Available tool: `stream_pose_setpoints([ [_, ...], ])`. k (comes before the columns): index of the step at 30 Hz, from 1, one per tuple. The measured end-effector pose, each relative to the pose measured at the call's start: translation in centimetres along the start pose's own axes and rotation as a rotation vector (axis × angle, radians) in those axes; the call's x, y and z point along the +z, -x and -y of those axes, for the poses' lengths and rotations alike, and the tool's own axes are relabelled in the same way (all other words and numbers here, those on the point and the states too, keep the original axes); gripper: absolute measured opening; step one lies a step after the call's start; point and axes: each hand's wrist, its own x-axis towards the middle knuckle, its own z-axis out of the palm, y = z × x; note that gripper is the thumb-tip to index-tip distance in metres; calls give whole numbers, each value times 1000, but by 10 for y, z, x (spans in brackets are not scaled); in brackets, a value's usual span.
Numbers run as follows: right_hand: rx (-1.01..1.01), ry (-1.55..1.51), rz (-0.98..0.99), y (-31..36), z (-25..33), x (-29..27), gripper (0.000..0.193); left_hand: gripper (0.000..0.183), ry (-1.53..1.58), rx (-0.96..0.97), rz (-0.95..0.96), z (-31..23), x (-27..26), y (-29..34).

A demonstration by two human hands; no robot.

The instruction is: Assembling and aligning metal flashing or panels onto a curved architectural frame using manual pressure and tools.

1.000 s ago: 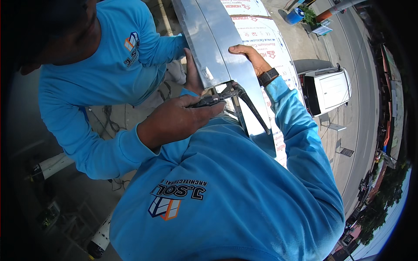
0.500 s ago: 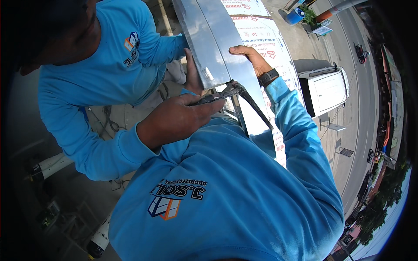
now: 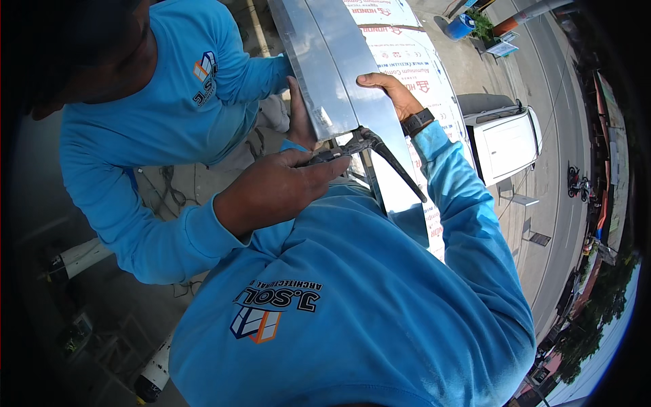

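A long, shiny aluminium profile [image 3: 332, 61] with a seam down its length runs away from my body. My right hand [image 3: 395, 95], with a dark watch at the wrist, grips its right edge, thumb on top. My left hand [image 3: 302, 119] is closed around the left edge; its fingers are hidden beneath the metal. A co-worker's hand [image 3: 271, 186] reaches across my left forearm and holds a dark two-handled tool, which looks like a hand riveter [image 3: 393, 163]. Its head is at the near end of the profile's left part, one black handle swung out to the right.
The co-worker [image 3: 135, 129] in a blue shirt stands close on the left. A sheet with printed white film [image 3: 407, 51] lies beyond the profile. Cables [image 3: 173, 186] trail on the ground. A white vehicle [image 3: 505, 142] and a road [image 3: 563, 203] are at the right.
My hands, the profile and the co-worker's tool have hardly moved. On the road, a motorcycle now shows farther down the right side of the view.
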Motion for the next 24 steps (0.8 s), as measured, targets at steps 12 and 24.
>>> stream_pose_setpoints([
  [12,11,-27,-6,-1,0,0,52,41,-68,38,7,4,0,-1],
  [24,21,4,-10,-3,-5,-5,56,10,-187,141,120,12,-10,1],
])
